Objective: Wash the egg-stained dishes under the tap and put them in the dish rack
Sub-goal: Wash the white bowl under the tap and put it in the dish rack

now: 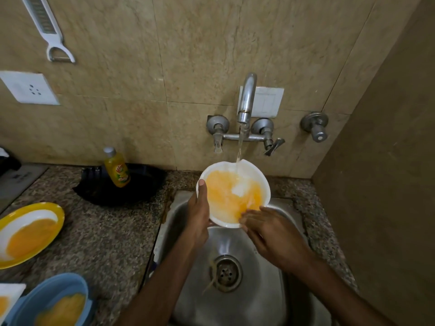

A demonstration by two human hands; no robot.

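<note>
A white bowl (263,182) smeared with yellow egg is held over the steel sink (266,297). Water runs from the tap (247,97) onto the bowl's far inner side. My left hand (199,215) grips the bowl's left rim, thumb on the edge. My right hand (273,229) lies at the bowl's near right rim, fingers blurred and reaching into the egg. On the counter to the left sit a yellow plate (54,210) with egg, a blue bowl (70,283) with egg, and a white dish's corner (11,292).
A yellow dish-soap bottle (117,169) rests on a black tray (141,184) behind the counter. Tap valves (217,125) and a separate valve (315,125) stick out of the tiled wall. A peeler (50,31) hangs top left. A wall rises on the right. No dish rack is in view.
</note>
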